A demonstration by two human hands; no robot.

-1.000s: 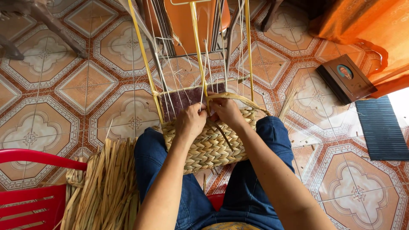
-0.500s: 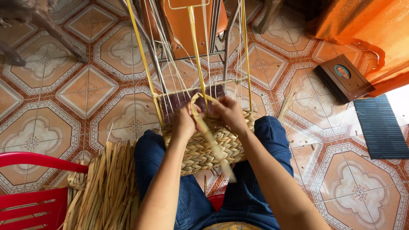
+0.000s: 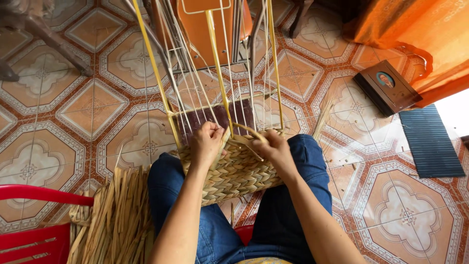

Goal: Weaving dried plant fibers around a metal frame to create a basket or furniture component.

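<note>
A half-woven straw basket [image 3: 234, 173] rests between my knees, its woven wall facing me. Long upright straw strands [image 3: 217, 73] and thin white stakes rise from its rim. My left hand [image 3: 206, 143] grips the rim at the left, fingers closed around a strand. My right hand [image 3: 274, 149] pinches a flat straw strand [image 3: 246, 134] that bends across the rim toward the left hand. Both hands sit on the top edge of the woven part.
A bundle of loose dry straw [image 3: 115, 220] lies on the tiled floor at my left. A red plastic chair [image 3: 29, 230] stands at the lower left. An orange chair [image 3: 205, 24] is ahead, a dark framed picture [image 3: 388, 85] and grey mat [image 3: 430, 142] to the right.
The loose strand that hung down over the basket front has been pulled up and bent across the rim. Both hands have shifted slightly along the top edge.
</note>
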